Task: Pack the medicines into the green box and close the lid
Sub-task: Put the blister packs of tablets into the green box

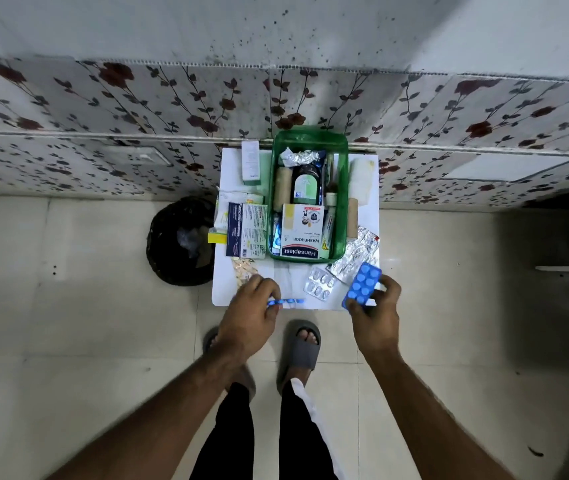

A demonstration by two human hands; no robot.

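**Two blister strips in hand, box open**

Open green plastic box [310, 199], part-filled, stands on the small white table [297, 282]. Right hand [376, 306] pinches a blue tablet strip [362, 285]; left hand [252, 306] grips another edge-on [286, 301]. Packing under way; next, carry both strips into the box.

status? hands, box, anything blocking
Left hand grip on blue strip; right hand grip on blue blister pack. Green box open, nearly full, lid not seen. Silver strips and cartons loose on table; nothing blocking.
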